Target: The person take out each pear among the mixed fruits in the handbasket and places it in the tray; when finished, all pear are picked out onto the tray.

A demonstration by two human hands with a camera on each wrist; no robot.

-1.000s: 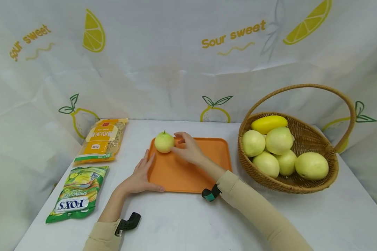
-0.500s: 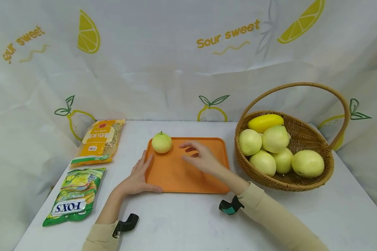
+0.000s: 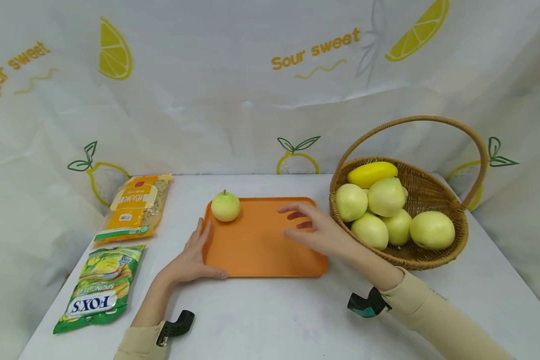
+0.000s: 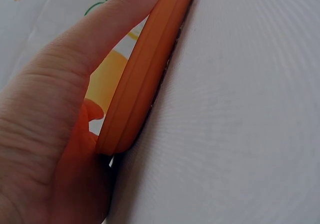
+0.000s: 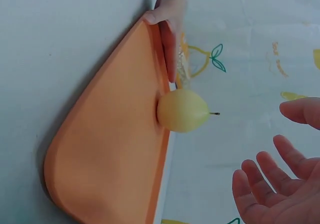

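A pale green pear [image 3: 225, 206] with a short stem stands upright at the far left corner of the orange tray [image 3: 261, 245]. My left hand [image 3: 188, 261] rests at the tray's left side, fingers along that edge and thumb on the front rim. The left wrist view has the thumb against the tray's orange edge [image 4: 142, 78]. Over the tray's right part hovers my right hand [image 3: 319, 231], fingers loosely bent and holding nothing. In the right wrist view, a gap separates its spread fingers from the pear [image 5: 182, 110].
A wicker basket [image 3: 427, 192] with a tall handle stands at the right, holding several pale green fruits [image 3: 432, 230] and a yellow one [image 3: 372, 174]. On the left lie an orange food packet [image 3: 135, 207] and a green FOX'S bag [image 3: 101, 285]. A printed cloth hangs behind.
My right hand has drawn away from the pear, moving right across the tray. The left hand stays at the tray's edge. The whole head view has shifted slightly.
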